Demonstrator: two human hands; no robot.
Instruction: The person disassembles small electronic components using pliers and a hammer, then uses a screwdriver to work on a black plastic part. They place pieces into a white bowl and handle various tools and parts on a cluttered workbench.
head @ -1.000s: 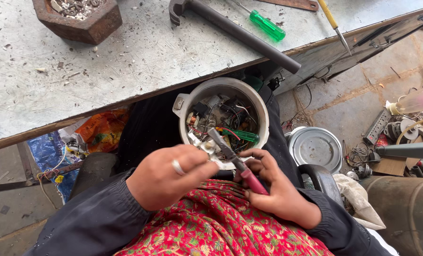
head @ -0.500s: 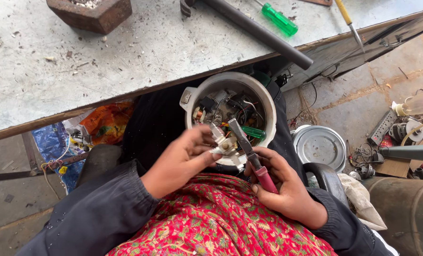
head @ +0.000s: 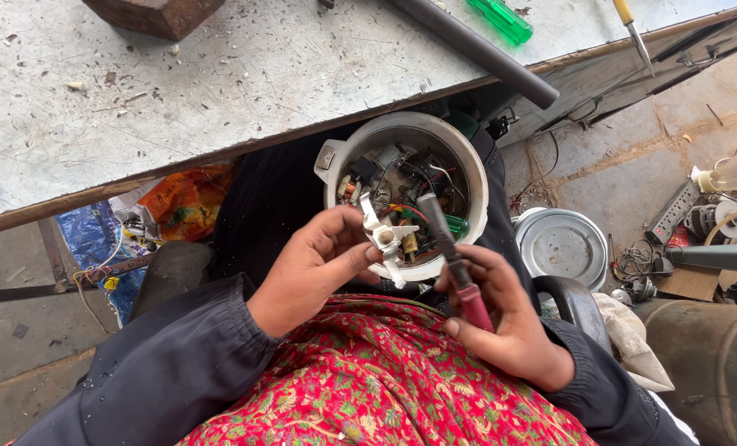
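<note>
Left hand (head: 315, 264) pinched shut on a small white plastic bracket (head: 382, 239), thumb and fingertips gripping its lower left side, held just over the near rim of the open appliance base (head: 477, 177). Right hand (head: 501, 318) closed around the red handle of a pair of pliers (head: 451, 258), dark nose pointing up into the base among the wires.

Bracket: probably light and stiff, thin-armed, with a small metal fitting at the middle; likely brittle at the arms, so best taken by the thicker centre rather than the tips. Pliers: heavier, rigid, grippy at the sleeved handle. Appliance base: round, white-walled, resting on the lap against dark cloth, packed with loose wiring and small parts that look easy to snag.

Below, a red flowered cloth (head: 385, 388) over the knees. Above, a scratched grey workbench (head: 220, 83) carrying a dark pipe (head: 476, 49), a green-handled screwdriver (head: 501, 18) and a brown block (head: 154, 15). To the right on the floor, a round metal lid (head: 563, 246).
</note>
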